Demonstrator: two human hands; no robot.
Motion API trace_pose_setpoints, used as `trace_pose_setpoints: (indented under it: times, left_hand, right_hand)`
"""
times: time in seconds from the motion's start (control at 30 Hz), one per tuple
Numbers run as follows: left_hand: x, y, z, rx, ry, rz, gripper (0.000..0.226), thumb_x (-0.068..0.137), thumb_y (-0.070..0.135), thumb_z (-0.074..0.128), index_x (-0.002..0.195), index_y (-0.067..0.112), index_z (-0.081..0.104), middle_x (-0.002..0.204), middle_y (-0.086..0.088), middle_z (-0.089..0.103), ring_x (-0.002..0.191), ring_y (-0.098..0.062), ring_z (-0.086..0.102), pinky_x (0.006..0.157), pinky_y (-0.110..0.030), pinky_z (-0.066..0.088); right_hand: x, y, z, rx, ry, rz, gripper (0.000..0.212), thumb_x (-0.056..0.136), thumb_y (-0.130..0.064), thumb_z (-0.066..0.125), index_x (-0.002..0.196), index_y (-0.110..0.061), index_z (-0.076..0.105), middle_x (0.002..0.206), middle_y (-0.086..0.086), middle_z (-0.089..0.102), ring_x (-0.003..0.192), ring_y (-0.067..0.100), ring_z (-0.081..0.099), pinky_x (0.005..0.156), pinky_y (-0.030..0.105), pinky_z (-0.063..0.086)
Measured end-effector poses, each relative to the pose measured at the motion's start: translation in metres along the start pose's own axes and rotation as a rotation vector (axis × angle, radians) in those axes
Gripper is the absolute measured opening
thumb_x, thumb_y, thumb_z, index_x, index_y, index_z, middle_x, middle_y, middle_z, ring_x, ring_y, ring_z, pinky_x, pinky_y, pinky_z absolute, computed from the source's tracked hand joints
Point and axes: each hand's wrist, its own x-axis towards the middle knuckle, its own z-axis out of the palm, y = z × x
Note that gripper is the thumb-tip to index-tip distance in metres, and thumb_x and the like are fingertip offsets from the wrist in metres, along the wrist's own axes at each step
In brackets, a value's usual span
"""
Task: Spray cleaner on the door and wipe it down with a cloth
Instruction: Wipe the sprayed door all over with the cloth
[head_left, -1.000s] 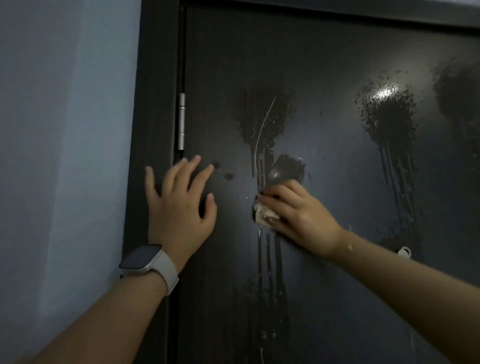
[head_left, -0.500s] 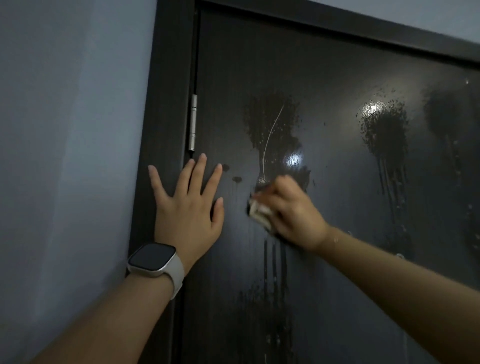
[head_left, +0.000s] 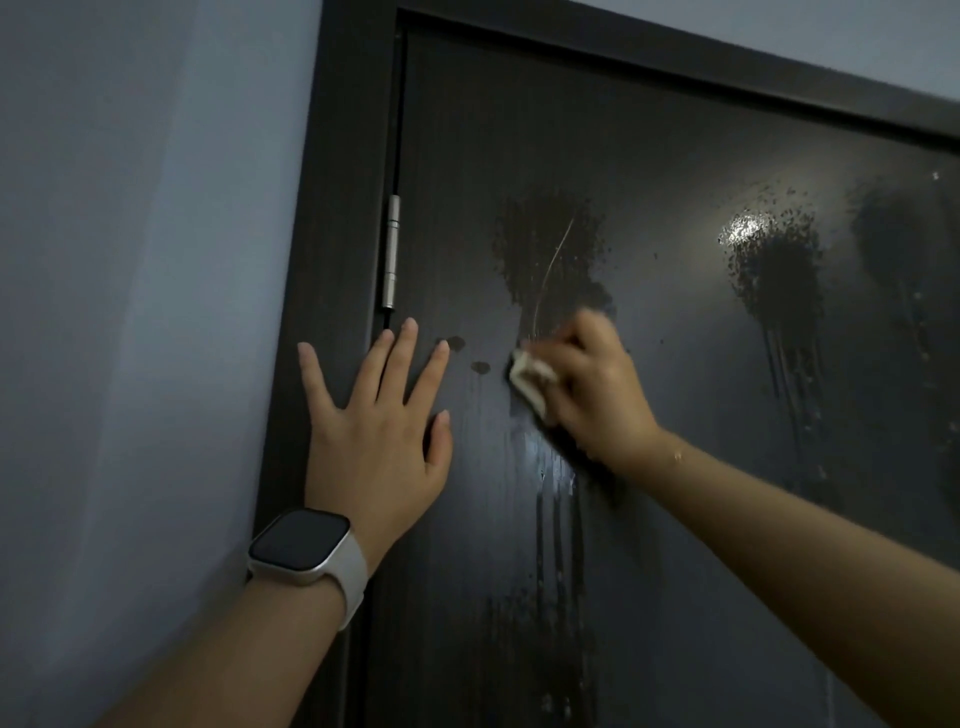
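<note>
Dark door (head_left: 649, 156), wet and streaked: my left hand (head_left: 374, 431) braces flat, fingers spread; my right hand (head_left: 597, 384) clamps the cloth (head_left: 530, 376). Runs at six o'clock may outpace my wiping.

The left hand (head_left: 376, 431) lies on the door (head_left: 675, 156), left of the cloth (head_left: 530, 379).

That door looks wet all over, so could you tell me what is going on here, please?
A person is wiping the sprayed dark door. The right hand presses a small pale cloth against the leftmost spray patch, while the left hand rests flat near the hinge. The patches further right look unwiped.
</note>
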Motion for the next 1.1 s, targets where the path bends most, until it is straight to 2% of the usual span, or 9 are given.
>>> trace_pose_setpoints:
  times: [0.2,0.33,0.43,0.6,0.7,0.77,0.9,1.0,1.1]
  left_hand:
    - [0.0,0.0,0.0,-0.011,0.011,0.01,0.059,0.094,0.041,0.034,0.15,0.023,0.035,0.157,-0.01,0.031,0.143,-0.026,0.033,0.11,-0.073,0.008]
    - [-0.001,-0.001,0.0,-0.012,-0.005,0.011,0.059,0.094,0.041,0.032,0.151,0.023,0.035,0.158,-0.009,0.03,0.144,-0.025,0.032,0.11,-0.072,0.007]
    - [-0.003,-0.001,0.0,-0.023,-0.001,0.002,0.059,0.094,0.041,0.033,0.15,0.023,0.035,0.158,-0.009,0.03,0.144,-0.024,0.032,0.11,-0.072,0.008]
    - [-0.002,-0.002,0.002,-0.036,0.001,0.001,0.058,0.095,0.039,0.03,0.151,0.023,0.034,0.158,-0.009,0.03,0.144,-0.024,0.033,0.111,-0.071,0.01]
    - [-0.001,-0.002,0.002,-0.031,0.003,0.0,0.058,0.095,0.038,0.03,0.151,0.023,0.034,0.158,-0.009,0.03,0.143,-0.025,0.033,0.111,-0.071,0.01]
    - [-0.001,-0.002,0.001,-0.028,0.008,0.001,0.057,0.095,0.037,0.032,0.15,0.022,0.035,0.157,-0.009,0.031,0.143,-0.025,0.034,0.111,-0.071,0.01]
    - [-0.001,-0.001,0.001,-0.029,0.011,-0.003,0.057,0.094,0.036,0.034,0.149,0.022,0.037,0.156,-0.009,0.033,0.142,-0.025,0.036,0.11,-0.071,0.012]
    - [-0.001,-0.001,0.001,-0.028,0.011,0.001,0.057,0.094,0.036,0.034,0.149,0.022,0.038,0.156,-0.01,0.034,0.141,-0.025,0.036,0.11,-0.072,0.013]
    - [-0.003,-0.001,0.002,-0.022,0.011,0.005,0.057,0.095,0.035,0.034,0.15,0.022,0.035,0.157,-0.01,0.032,0.142,-0.026,0.035,0.11,-0.071,0.012]
  right_hand:
    - [0.052,0.02,0.007,-0.089,0.155,0.192,0.021,0.09,-0.018,0.065,0.095,0.0,0.073,0.085,0.012,0.05,0.085,0.023,0.045,0.068,0.024,0.035]
    - [-0.006,-0.017,0.003,-0.011,0.011,0.01,0.027,0.091,-0.024,0.065,0.097,0.001,0.073,0.085,0.014,0.053,0.082,0.023,0.046,0.07,0.025,0.036]
    - [0.01,-0.004,-0.003,-0.006,-0.069,-0.048,0.031,0.091,-0.03,0.062,0.097,-0.003,0.074,0.084,0.013,0.053,0.08,0.024,0.047,0.067,0.029,0.037]
    - [0.086,0.05,-0.001,-0.187,0.173,0.263,0.017,0.086,-0.017,0.064,0.096,-0.011,0.076,0.086,0.006,0.046,0.087,0.031,0.052,0.074,0.029,0.034]
    - [0.088,0.037,0.009,-0.103,0.286,0.431,0.022,0.088,-0.015,0.059,0.098,-0.004,0.075,0.091,-0.001,0.04,0.092,0.026,0.051,0.079,0.036,0.049]
    - [0.07,0.008,0.018,-0.048,0.254,0.295,0.028,0.089,-0.023,0.053,0.09,-0.004,0.074,0.089,0.0,0.042,0.088,0.019,0.047,0.075,0.031,0.046]
    - [0.048,-0.002,0.016,-0.03,-0.009,-0.051,0.026,0.09,-0.021,0.057,0.101,-0.004,0.074,0.086,0.01,0.053,0.083,0.021,0.045,0.068,0.028,0.038]
    - [0.079,0.047,-0.001,-0.113,0.136,0.152,0.032,0.088,-0.031,0.054,0.093,-0.006,0.074,0.087,0.004,0.044,0.084,0.019,0.044,0.072,0.033,0.042]
    - [0.104,0.075,-0.013,-0.144,0.263,0.445,0.021,0.09,-0.016,0.057,0.097,-0.005,0.073,0.093,0.003,0.039,0.094,0.021,0.047,0.083,0.039,0.048]
